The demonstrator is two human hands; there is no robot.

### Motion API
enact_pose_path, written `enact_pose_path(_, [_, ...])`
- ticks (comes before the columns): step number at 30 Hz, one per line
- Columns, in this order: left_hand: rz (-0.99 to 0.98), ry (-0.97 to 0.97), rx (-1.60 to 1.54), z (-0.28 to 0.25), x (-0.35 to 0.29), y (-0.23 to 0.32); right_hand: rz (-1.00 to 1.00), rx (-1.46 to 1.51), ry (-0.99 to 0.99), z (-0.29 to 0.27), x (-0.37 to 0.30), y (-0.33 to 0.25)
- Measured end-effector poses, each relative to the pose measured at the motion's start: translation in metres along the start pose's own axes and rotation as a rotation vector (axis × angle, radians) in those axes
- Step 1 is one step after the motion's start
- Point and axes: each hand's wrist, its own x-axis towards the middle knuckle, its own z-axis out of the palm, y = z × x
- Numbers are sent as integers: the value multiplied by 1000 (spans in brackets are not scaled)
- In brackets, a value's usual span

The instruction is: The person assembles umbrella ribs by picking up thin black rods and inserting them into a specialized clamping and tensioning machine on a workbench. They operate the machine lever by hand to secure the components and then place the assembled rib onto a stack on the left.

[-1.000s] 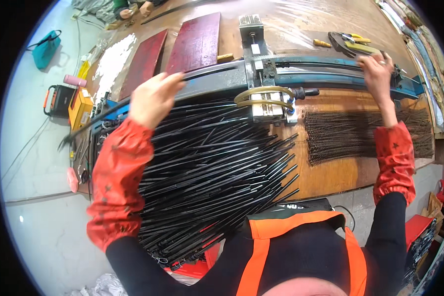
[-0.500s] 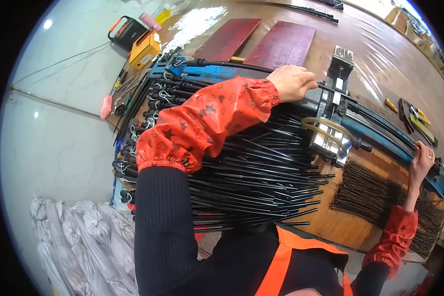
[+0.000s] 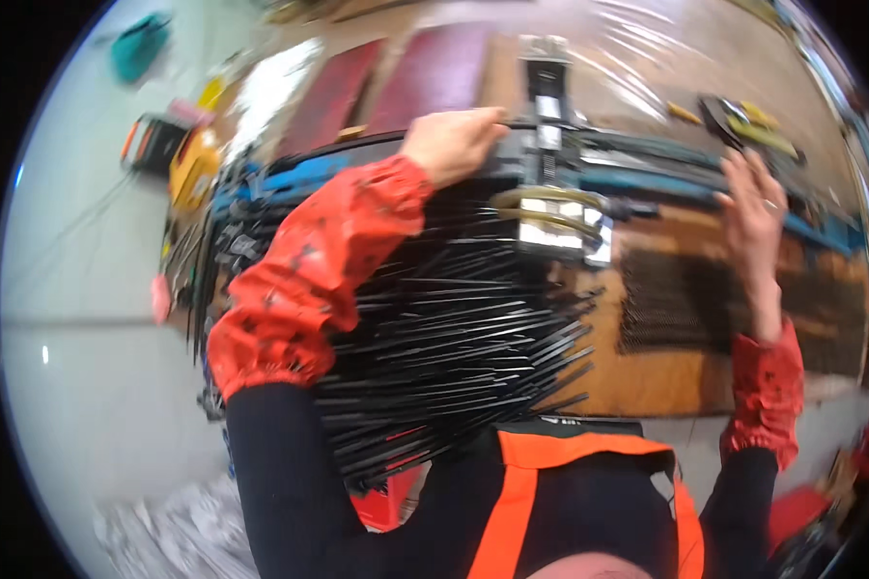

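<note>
My left hand (image 3: 451,145), in a red patterned sleeve cover, is closed around a thin black rod (image 3: 357,145) lying along the blue metal rail (image 3: 304,172). It is just left of a metal clamping fixture (image 3: 548,140) with a yellowish looped hose (image 3: 550,207). My right hand (image 3: 753,207) is over the right part of the rail, fingers stretched out and somewhat smeared by motion. I see nothing in it. A big pile of black rods (image 3: 454,338) spreads below my left forearm. A bundle of dark coiled springs or twisted rods (image 3: 681,294) lies below the rail; blur hides which.
Two dark red boards (image 3: 430,77) lie behind the rail. Pliers (image 3: 758,125) and a small yellow-handled tool (image 3: 684,113) sit at the far right. A yellow box (image 3: 195,169) and a black-and-orange case (image 3: 154,143) stand at the table's left edge. White wrapped bundles (image 3: 179,531) lie on the floor.
The view has swung, shifting the scene leftward. My right hand has come off the rail's far end, moved nearer the fixture, and its fingers have straightened. My left hand stays beside the fixture.
</note>
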Motion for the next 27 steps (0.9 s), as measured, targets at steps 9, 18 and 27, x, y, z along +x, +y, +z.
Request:
enact_pose_path(9, [-6, 43, 60, 5, 11, 5, 73, 328, 11, -7, -10, -79])
enact_pose_path(18, [143, 205, 141, 21, 10, -7, 229, 784, -77, 25, -6, -91])
enact_pose_path(27, [488, 342, 250, 9, 12, -79, -139, 339, -342, -42, -56, -126])
